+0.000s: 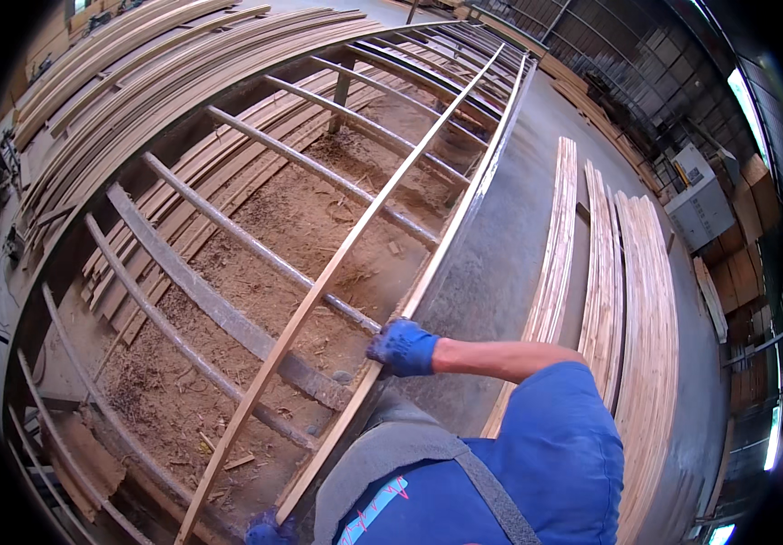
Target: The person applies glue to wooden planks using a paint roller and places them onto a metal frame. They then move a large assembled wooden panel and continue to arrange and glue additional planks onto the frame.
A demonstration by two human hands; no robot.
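Note:
My right hand (405,349), in a blue glove, is closed around a long, narrow wooden strip (348,425). This strip runs along the near side of a metal roller rack (214,257). At the lower edge of the view, my left hand (267,530), also blue-gloved, is beside the strip's near end. Only part of that glove shows, and its fingers are hidden. A second wooden strip (346,247) lies slantwise over the rollers, left of the held one, with no hand on it.
Beneath the rollers, sawdust and wood scraps (310,218) cover the floor. Long boards (183,54) are stacked beyond the rack. To my right, bundles of strips (639,300) lie on the concrete floor (500,218). A white box-shaped cabinet (700,211) stands farther right.

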